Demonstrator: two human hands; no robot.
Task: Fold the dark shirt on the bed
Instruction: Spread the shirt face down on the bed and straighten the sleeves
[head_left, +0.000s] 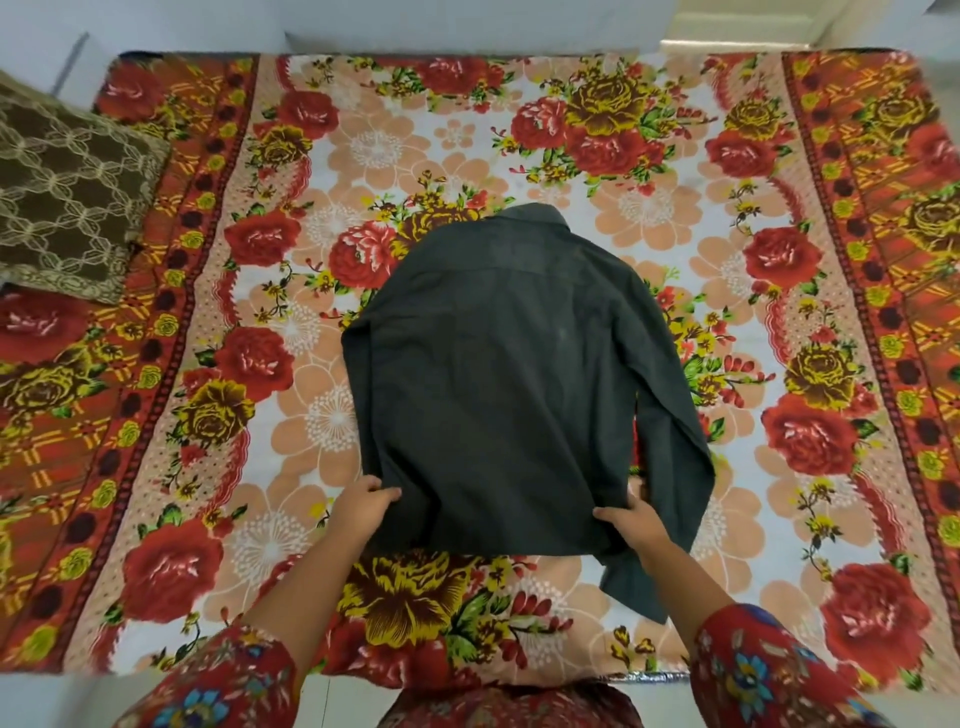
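The dark shirt (498, 374) lies back-up in the middle of the bed, collar at the far end, hem toward me. Its left side looks folded in to a straight edge. The right sleeve runs down the right side and ends near the hem corner. My left hand (363, 512) grips the hem at the near left corner. My right hand (631, 525) grips the hem at the near right, beside the sleeve. The fingertips of both hands are tucked under the cloth.
A floral bedsheet (779, 260) in red, orange and white covers the bed. A brown patterned pillow (62, 208) rests at the far left. Pale wall runs behind the bed, with white floor at the near corners.
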